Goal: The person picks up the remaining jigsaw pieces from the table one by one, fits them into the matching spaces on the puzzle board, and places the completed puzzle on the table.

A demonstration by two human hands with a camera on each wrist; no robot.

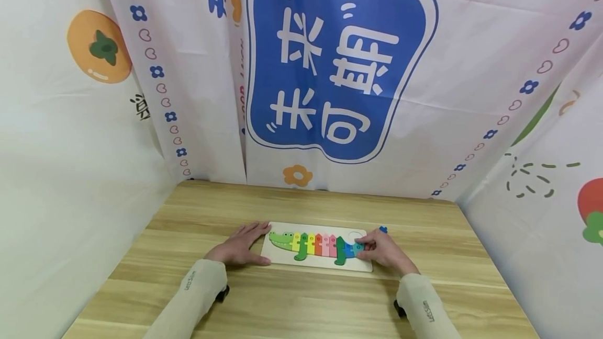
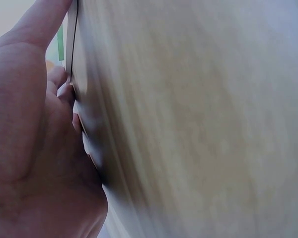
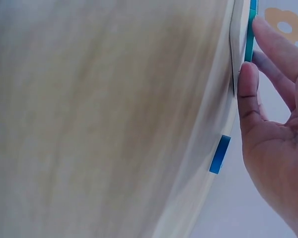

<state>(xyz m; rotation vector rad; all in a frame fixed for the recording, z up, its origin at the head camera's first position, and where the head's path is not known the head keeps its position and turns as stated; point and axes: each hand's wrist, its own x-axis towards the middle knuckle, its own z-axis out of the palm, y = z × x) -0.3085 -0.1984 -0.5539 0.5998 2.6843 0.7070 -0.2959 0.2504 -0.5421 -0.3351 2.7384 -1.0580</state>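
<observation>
Our hands at the crocodile puzzle on the wooden counter [image 1: 301,297]

The puzzle board [image 1: 282,255] lies flat mid-counter, long axis left to right, the crocodile's head pointing left. Our left hand [image 1: 240,247] rests flat with straight fingers on its left end; our right hand [image 1: 383,250] pinches the teal tail piece [image 1: 359,247] at the right end. We judge the pieces light, stiff and thin, best taken by their edges. A loose blue piece [image 1: 383,229] lies just beyond

Puzzle board [image 1: 282,257] on table [image 1: 301,297], centre.

Makeshift recording booth: printed cloth backdrops [image 1: 339,67] enclosing wooden table [image 1: 301,297].
</observation>
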